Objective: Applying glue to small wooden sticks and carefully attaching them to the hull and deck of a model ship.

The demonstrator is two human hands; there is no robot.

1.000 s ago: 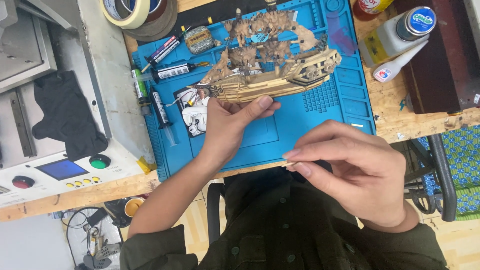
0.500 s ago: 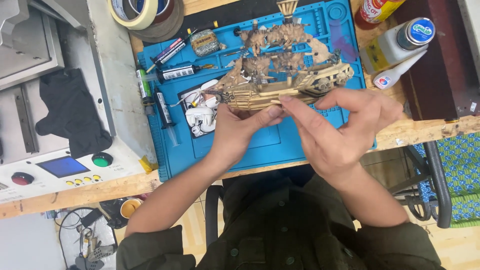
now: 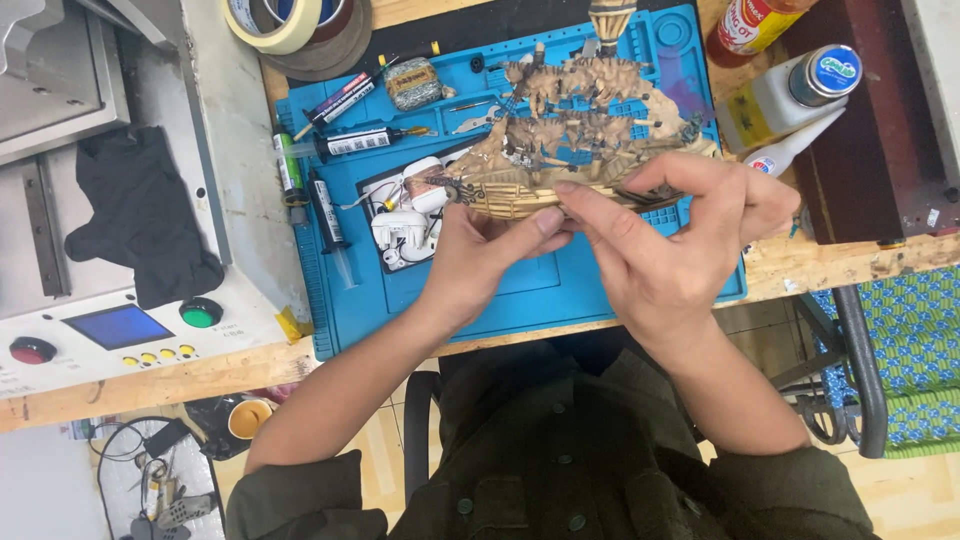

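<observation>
Blue silicone work mat (image 3: pixel 520 290) covers the middle of a rough wooden bench (image 3: pixel 860 265), and over its far half both hands hold a tan model sailing ship (image 3: pixel 580 140) with ragged sails. The left hand (image 3: pixel 480 250) grips the hull from the near side, thumb pressed along the planking; the right hand (image 3: pixel 670 240) closes on the hull just beside it, fingers curled over the ship's right end. The ship sits above the mat, its masts pointing to the far edge.

On the mat's left part lie marker pens (image 3: pixel 335 100), a syringe-like tube (image 3: pixel 365 142) and white plastic parts (image 3: pixel 405 215) on a dark tray. Rolls of tape (image 3: pixel 270 20) sit at the far left corner. Left of the mat stands a grey machine (image 3: pixel 120 330) with a blue screen, green and red buttons, and a black cloth (image 3: pixel 140 215) draped on it. White glue bottles (image 3: pixel 790 95) stand at the far right, beside a dark wooden box (image 3: pixel 880 130). Near right, a chair with blue-green woven webbing (image 3: pixel 910 350) stands on the floor.
</observation>
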